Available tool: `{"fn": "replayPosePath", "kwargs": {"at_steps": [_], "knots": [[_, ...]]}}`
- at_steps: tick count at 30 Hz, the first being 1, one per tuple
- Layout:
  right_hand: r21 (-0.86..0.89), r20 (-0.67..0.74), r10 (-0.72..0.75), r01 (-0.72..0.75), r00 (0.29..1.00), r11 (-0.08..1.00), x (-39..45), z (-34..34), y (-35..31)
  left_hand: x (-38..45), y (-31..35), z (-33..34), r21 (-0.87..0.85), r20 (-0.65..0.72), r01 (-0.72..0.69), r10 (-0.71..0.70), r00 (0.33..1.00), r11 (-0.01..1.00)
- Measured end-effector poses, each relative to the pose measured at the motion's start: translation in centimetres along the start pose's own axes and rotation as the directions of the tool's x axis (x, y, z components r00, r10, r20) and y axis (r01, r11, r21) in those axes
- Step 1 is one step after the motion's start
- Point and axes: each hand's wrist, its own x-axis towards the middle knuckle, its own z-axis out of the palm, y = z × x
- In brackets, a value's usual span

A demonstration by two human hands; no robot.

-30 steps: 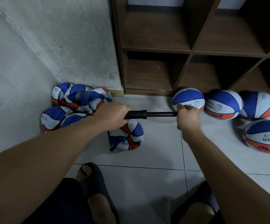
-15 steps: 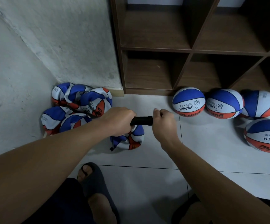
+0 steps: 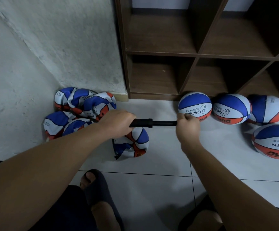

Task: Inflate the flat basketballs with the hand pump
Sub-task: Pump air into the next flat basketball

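A black hand pump [image 3: 145,123] lies level above the floor. My left hand [image 3: 117,123] grips its barrel, and my right hand [image 3: 187,125] grips the handle with the thin rod drawn partway out. Under my left hand a crumpled flat basketball [image 3: 132,144] in blue, white and orange rests on the tiles; where the pump meets it is hidden. A heap of several flat basketballs [image 3: 80,110] fills the wall corner at the left. Several round, inflated basketballs [image 3: 195,105] sit at the right in front of the shelf.
A dark brown cubby shelf [image 3: 197,52] stands against the back wall. A rough white wall [image 3: 52,47] closes off the left side. My feet in dark slippers [image 3: 98,189] rest on pale floor tiles at the bottom.
My right hand pushed the handle in toward the barrel, then pulled it back out to the right. My left hand and the flat ball stayed put.
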Motion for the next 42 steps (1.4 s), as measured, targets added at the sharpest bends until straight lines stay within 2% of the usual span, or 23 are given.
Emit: {"fn": "replayPosePath", "kwargs": {"at_steps": [2, 4, 13, 25, 27, 32, 35, 42], "knots": [[0.021, -0.043, 0.043, -0.042, 0.998, 0.999, 1.2, -0.8, 0.2, -0.1, -1.3, 0.1, 0.015, 0.002, 0.049, -0.049, 0.999, 0.999], [0.021, -0.03, 0.06, -0.059, 0.998, 0.998, 1.3, -0.7, 0.1, -0.1, -1.3, 0.2, 0.004, 0.013, 0.059, -0.059, 0.998, 0.998], [-0.124, 0.138, -0.12, 0.138, 0.983, 0.983, -3.2, 3.1, -1.1, -0.1, 1.4, 0.4, -0.12, 0.053, 0.0, 0.006, 0.999, 0.993], [-0.123, 0.191, -0.084, 0.109, 0.978, 0.986, -2.8, 3.1, -0.6, 0.0, 1.9, 0.4, -0.144, 0.067, -0.039, 0.049, 0.997, 0.989], [-0.121, 0.172, -0.085, 0.106, 0.981, 0.987, -2.1, 2.5, -0.7, -0.1, 1.3, 0.2, -0.145, 0.063, -0.032, 0.042, 0.997, 0.989], [-0.095, 0.01, -0.095, 0.096, 0.995, 0.991, 1.3, -0.7, -1.8, -0.2, -2.5, -0.5, -0.19, 0.065, 0.071, -0.059, 0.996, 0.979], [-0.091, -0.03, -0.079, 0.076, 0.996, 0.993, 1.8, -0.9, -1.5, -0.2, -2.1, -0.5, -0.181, 0.069, 0.084, -0.072, 0.995, 0.98], [-0.212, 0.039, -0.247, 0.25, 0.968, 0.945, -2.6, 2.2, -1.1, -0.2, 0.6, 0.2, -0.137, 0.076, 0.039, -0.029, 0.997, 0.99]]}}
